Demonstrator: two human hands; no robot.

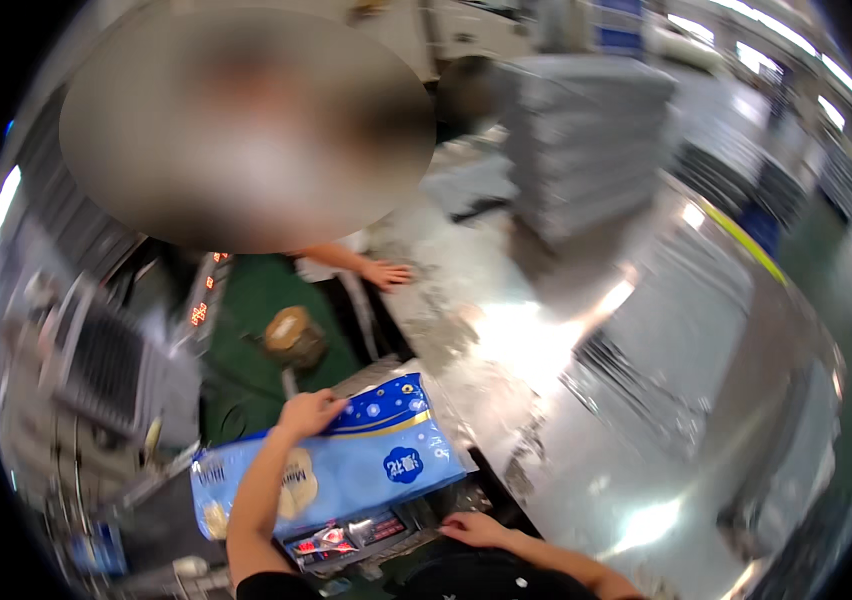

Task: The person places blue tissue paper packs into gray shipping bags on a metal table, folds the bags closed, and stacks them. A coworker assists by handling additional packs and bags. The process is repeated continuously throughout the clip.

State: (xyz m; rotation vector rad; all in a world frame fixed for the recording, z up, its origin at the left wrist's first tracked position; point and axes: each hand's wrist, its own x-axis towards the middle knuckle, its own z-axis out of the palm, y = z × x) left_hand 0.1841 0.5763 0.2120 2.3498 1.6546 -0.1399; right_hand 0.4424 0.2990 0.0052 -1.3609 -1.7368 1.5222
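A large blue plastic-wrapped tissue pack point(371, 470), printed with white dots and a gold stripe, lies at a slant in front of me. My left hand point(308, 414) is closed over its far edge, with the forearm crossing the pack. Just off the pack's near right corner is my right hand point(474, 530), its fingers drawn together by clear film at the machine's edge. Whatever those fingers pinch, if anything, is too small to make out. A lit display panel point(346, 538) shows between the pack and my body.
A shiny metal table point(566, 440) extends to the right, bearing grey plastic bags point(661, 340) and a tall grey stack point(586, 140). A brownish round part point(294, 336) sits beyond the pack. Across from me, another person's hand point(386, 275) rests on the table.
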